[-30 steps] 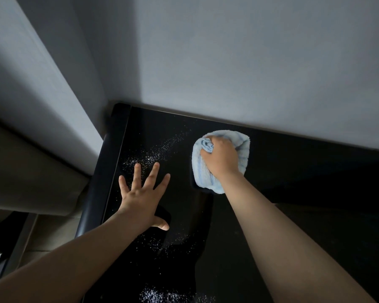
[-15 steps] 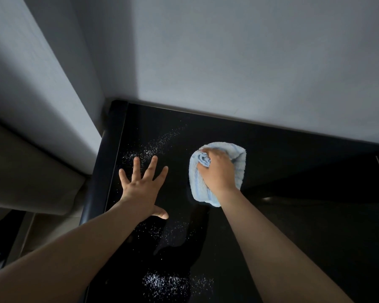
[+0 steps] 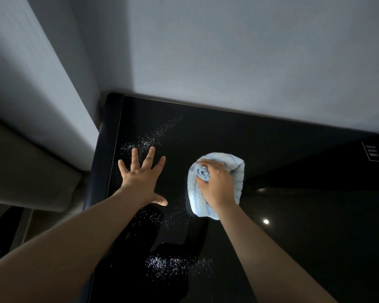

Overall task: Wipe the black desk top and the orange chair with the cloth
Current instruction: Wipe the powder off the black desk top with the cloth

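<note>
Your right hand (image 3: 217, 186) is gripping the bunched pale-blue terry cloth (image 3: 235, 169) and pressing it onto the middle of the black desk top (image 3: 293, 237). Your left hand (image 3: 140, 180) is lying flat near it, fingers spread, bracing. White specks (image 3: 166, 266) are lying around that palm and towards the front edge. Risk: the bracing palm may be covering specks, and a fast stroke could be flicking them over the edge. The orange chair is not showing.

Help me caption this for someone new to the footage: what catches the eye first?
The pale blue cloth stands out most, bunched under the right hand midway across the black desk top. Then come the white specks, scattered at the near end and around the left hand, which lies flat with fingers spread by the desk's left side.
</note>
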`<state>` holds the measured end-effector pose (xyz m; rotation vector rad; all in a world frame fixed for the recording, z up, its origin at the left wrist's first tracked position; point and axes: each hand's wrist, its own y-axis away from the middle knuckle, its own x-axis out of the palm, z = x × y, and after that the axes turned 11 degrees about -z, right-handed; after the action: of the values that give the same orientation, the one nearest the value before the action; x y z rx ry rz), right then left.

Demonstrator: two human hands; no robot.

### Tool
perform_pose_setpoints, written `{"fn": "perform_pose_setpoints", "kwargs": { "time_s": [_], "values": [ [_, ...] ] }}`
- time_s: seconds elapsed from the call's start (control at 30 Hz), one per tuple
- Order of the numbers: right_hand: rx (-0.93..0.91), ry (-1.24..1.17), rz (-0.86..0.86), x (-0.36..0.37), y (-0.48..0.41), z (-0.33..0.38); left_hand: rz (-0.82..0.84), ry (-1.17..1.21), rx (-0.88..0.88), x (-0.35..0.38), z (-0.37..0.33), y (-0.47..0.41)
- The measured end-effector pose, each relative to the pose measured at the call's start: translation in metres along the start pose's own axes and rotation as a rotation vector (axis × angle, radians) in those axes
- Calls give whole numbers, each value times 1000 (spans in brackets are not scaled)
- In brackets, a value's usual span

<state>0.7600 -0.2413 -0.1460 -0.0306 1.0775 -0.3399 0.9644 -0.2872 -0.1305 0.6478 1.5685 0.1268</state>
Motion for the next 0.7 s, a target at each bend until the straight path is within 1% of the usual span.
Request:
{"fn": "perform_pose_setpoints", "kwargs": {
  "time_s": [0.13,0.23,0.4,0.53,0.7],
  "values": [
    [12,-16,-2,-5,25,-1,-10,-22,-1,0,-1,3],
    [29,-12,-5,-7,37,0,-40,32,-8,-1,-3,11],
    [46,-6,-5,-8,49,0,-79,85,60,4,-2,38],
    [56,-16,-20,-9,58,0,-38,87,123,14,4,65],
    [50,-6,-19,-13,71,0,55,-14,147,29,9,92]
  ]
}}
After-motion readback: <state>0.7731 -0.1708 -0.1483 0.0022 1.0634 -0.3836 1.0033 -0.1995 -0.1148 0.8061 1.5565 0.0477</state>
